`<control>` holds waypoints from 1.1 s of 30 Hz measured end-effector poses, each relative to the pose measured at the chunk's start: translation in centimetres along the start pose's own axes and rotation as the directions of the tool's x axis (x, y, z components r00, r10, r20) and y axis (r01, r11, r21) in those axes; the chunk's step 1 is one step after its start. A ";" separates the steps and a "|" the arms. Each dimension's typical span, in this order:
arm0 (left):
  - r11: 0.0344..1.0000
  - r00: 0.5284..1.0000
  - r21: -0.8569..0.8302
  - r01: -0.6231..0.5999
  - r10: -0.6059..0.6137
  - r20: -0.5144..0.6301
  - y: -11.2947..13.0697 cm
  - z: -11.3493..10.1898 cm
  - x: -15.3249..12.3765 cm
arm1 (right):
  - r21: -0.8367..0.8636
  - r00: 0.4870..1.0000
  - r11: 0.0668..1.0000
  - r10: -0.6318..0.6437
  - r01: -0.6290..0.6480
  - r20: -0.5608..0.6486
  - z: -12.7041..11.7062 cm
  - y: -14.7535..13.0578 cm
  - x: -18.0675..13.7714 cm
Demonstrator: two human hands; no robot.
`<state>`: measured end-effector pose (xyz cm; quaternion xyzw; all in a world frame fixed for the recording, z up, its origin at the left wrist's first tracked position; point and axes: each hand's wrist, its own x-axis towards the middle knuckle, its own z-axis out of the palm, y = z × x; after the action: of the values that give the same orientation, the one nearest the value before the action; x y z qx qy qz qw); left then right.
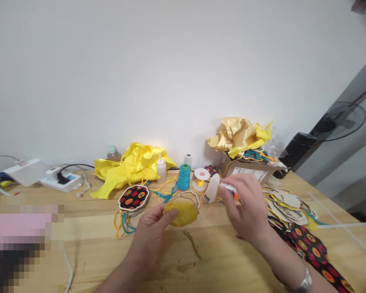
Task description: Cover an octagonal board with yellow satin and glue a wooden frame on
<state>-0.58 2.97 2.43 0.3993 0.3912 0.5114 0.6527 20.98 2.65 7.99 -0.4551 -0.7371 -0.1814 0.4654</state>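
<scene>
Gripping is being done by both hands in the head view. A yellow fabric-covered disc (184, 215) is clamped in the left hand (150, 229), with the thumb laid over its near face and the fingers tucked behind; it seems to be held by one edge so that most of that face is kept uncovered. The disc is thus located within this grip and just past the thumb tip, its bulk extended toward the right hand (248, 207). The right thumb and fingers are brought together, apparently on a small white-and-orange item (230, 188), largely hidden; the disc is held apart from this grip, to its left. Just left of the right fingertips, a tilted whitish bottle (212, 188) is seen; whether it is touched cannot be told. Beyond the disc, a turquoise thread cone (184, 178) and a spool of yellow thread (200, 176) are stood on end, probably so that rolling is prevented. Left of the left-hand grip, a scalloped piece in black patterned fabric (134, 198) is laid down; beyond it, yellow satin (134, 162) is heaped, perhaps so that the hands are not hampered. Nearer than the disc, a thin olive scrap (192, 245) is seen on the wooden tabletop (97, 252).
</scene>
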 end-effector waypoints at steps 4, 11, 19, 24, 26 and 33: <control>1.000 1.000 -0.003 -0.009 0.009 -0.020 -0.1 -0.3 0.4 | -0.088 0.800 0.866 0.491 -0.493 0.344 1.9 4.1 -0.5; 1.000 1.000 -0.028 -0.013 0.012 -0.024 -0.3 -0.7 0.8 | -0.033 0.737 0.834 0.504 -0.551 0.451 5.6 4.5 -2.7; 0.999 0.999 -0.024 -0.042 0.041 -0.032 -0.5 -0.8 0.8 | 0.194 0.840 0.848 0.407 -0.494 0.359 2.8 3.1 -0.2; 1.000 0.998 -0.009 -0.028 0.027 -0.048 -0.4 -0.8 0.8 | 0.618 0.901 0.662 0.242 -0.425 0.361 1.4 1.2 0.9; 1.000 0.998 -0.010 -0.029 0.028 -0.050 -0.3 -0.8 0.8 | 0.669 0.878 0.581 0.201 -0.464 0.434 1.3 0.5 1.0; 0.998 0.999 -0.040 -0.054 0.054 -0.001 -0.2 -0.8 0.7 | 0.710 0.799 0.381 0.165 -0.592 0.578 -0.2 -0.7 1.8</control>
<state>-1.10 3.70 1.93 0.3965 0.3700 0.5366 0.6465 20.24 2.99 9.73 -0.3434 -0.6752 0.4317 0.4898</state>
